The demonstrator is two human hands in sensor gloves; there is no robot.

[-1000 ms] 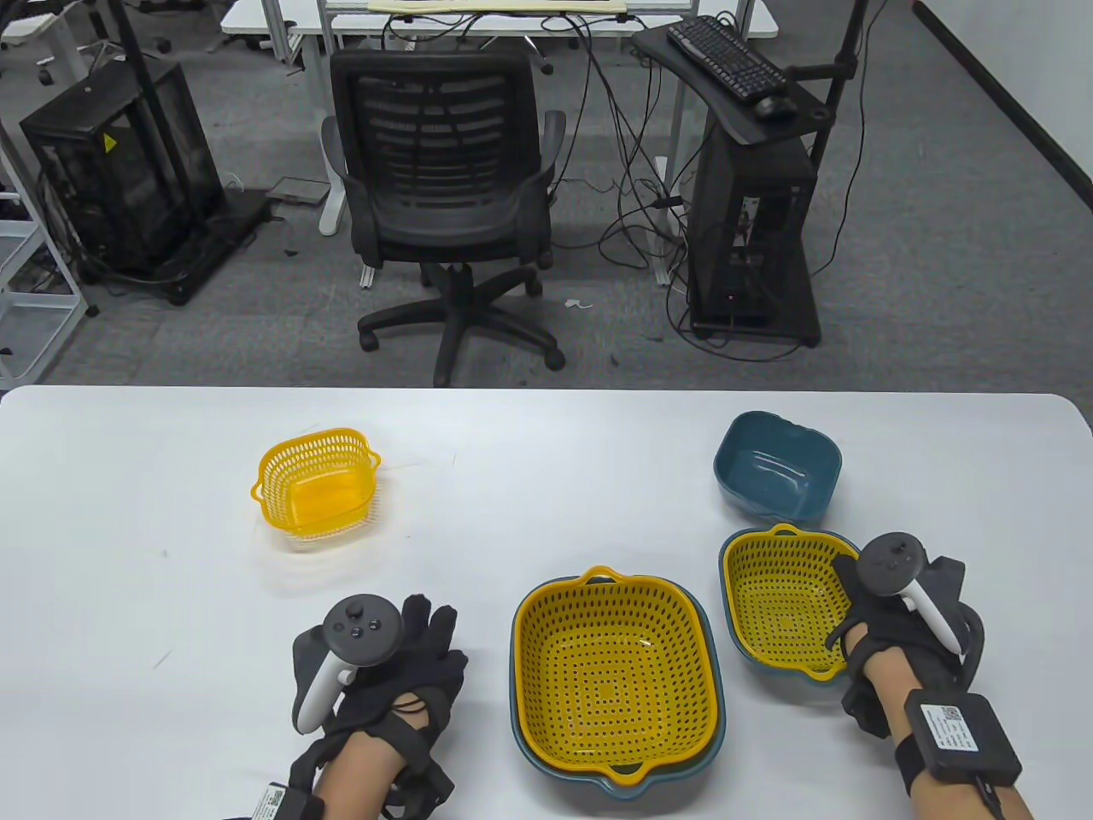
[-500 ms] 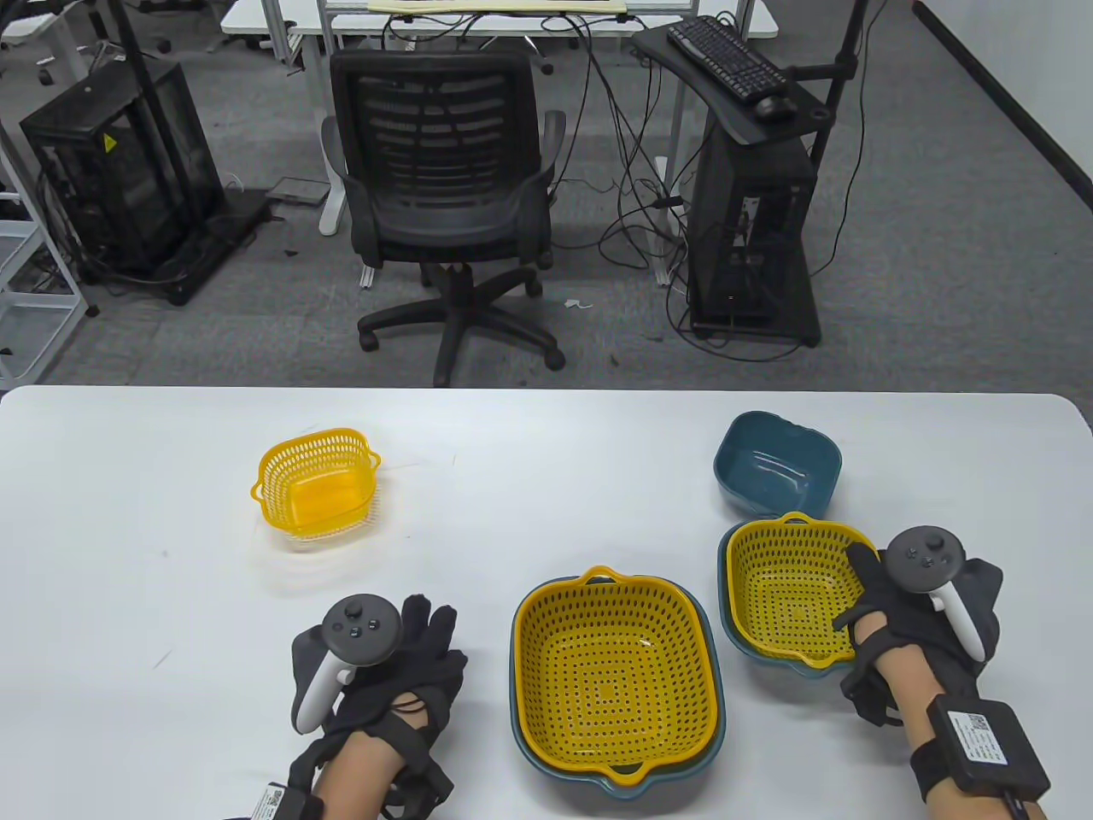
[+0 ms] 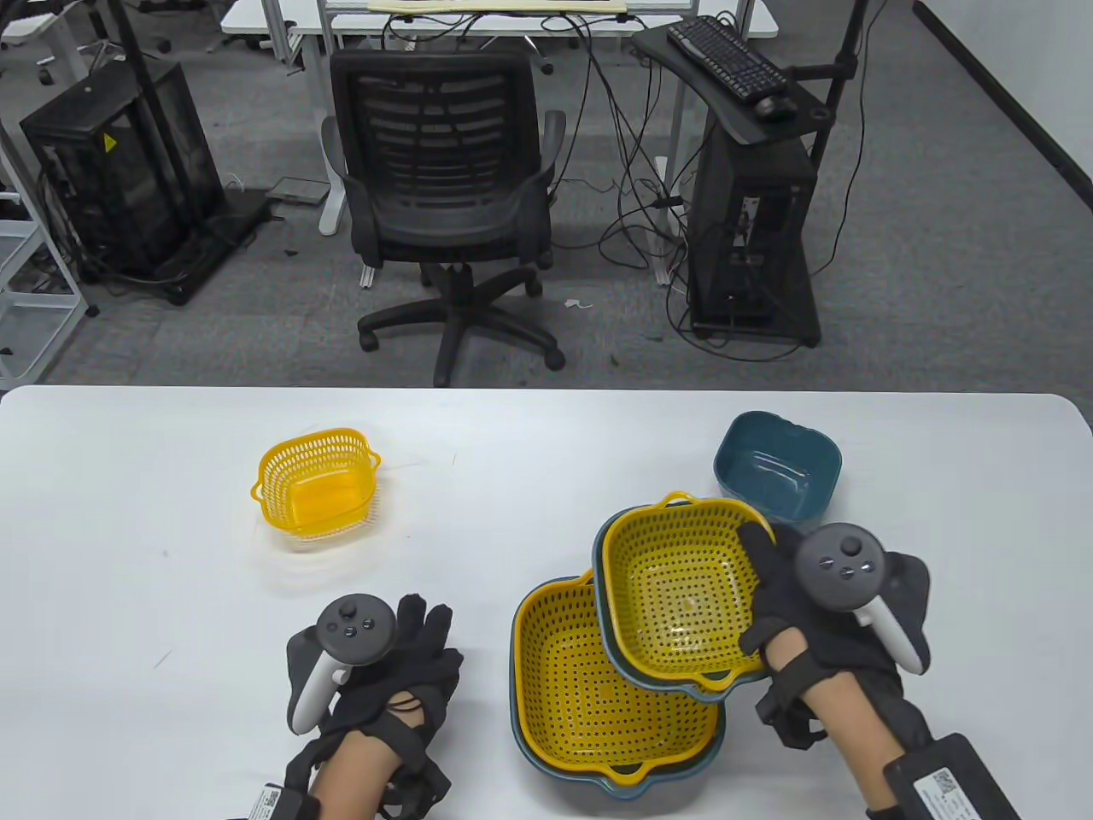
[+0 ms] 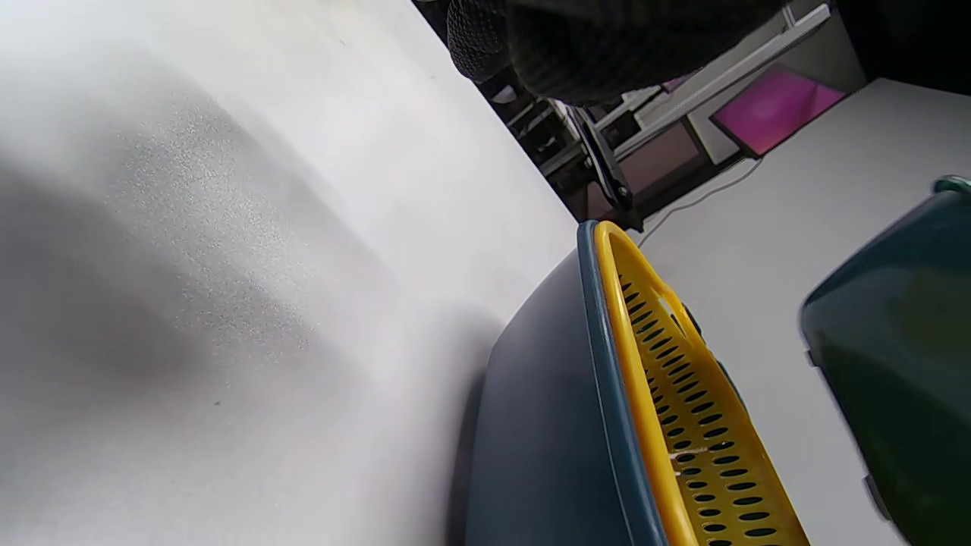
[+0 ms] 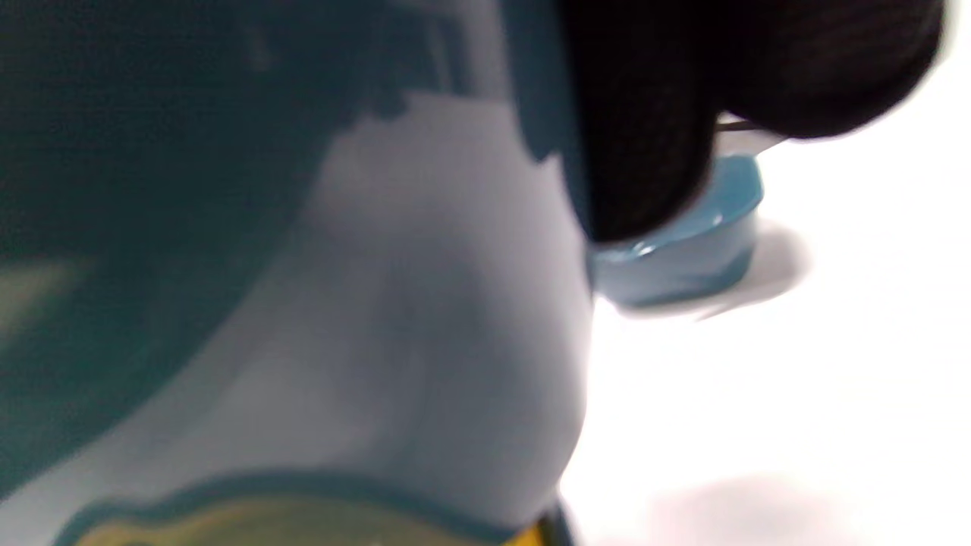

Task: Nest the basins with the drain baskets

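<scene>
My right hand [image 3: 820, 615] grips the right rim of the medium yellow drain basket nested in its blue basin [image 3: 675, 589], held lifted and tilted over the large basket-and-basin set [image 3: 598, 709] at lower centre. My left hand [image 3: 384, 675] rests flat, fingers spread, on the white table [image 3: 128, 598] at lower left. The small yellow basket [image 3: 316, 483] sits at upper left of the table and the small blue basin [image 3: 777, 465] at upper right.

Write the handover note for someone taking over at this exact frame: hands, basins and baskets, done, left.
Right hand grips the medium basin-and-basket set, lifted and overlapping the large set.
Left hand rests on the table, holding nothing.
Done: large and medium baskets sit in their basins.
Left: lower the medium set into the large; the small yellow basket and small blue basin are apart, unnested.
</scene>
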